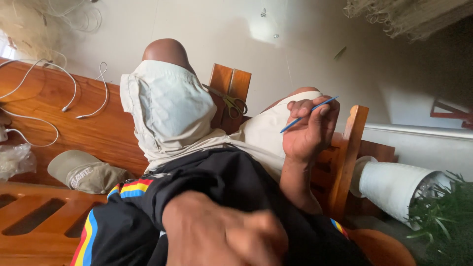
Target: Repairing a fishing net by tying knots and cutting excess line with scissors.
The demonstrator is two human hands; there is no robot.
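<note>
- Closest to the lens, the left hand (221, 234) fills the bottom middle of the view. It is badly blurred and looks loosely curled, but I cannot tell whether it holds anything or how far the fingers are closed.
- At the far left edge, a crumpled clear plastic bag (15, 160) lies on a wooden bench (98, 133).
- White cables (69, 93) loop across the same bench, above the bag in the picture, their plug ends lying loose on the wood.
- A khaki cap (84, 171) sits on the bench just beside the person's hip, near the striped hem of a black jacket (217, 177).
- Pale shorts (167, 108) cover both thighs, with one bare knee showing at the top.
- Between the legs, a pair of scissors (230, 102) rests on a wooden block (229, 86), blades shut as far as can be seen.
- Right of the lap, the right hand (310, 130) is raised over the right thigh with its fingers folded in; thumb and fingertips pinch a thin blue stick (309, 114), which slants up to the right and pokes out on both sides of the grip.
- A wooden chair arm (349, 157) stands just behind that wrist.
- Further right, a white pot (394, 184) holds a green plant (443, 216).
- Pale netting (409, 15) hangs in the upper right corner.
</note>
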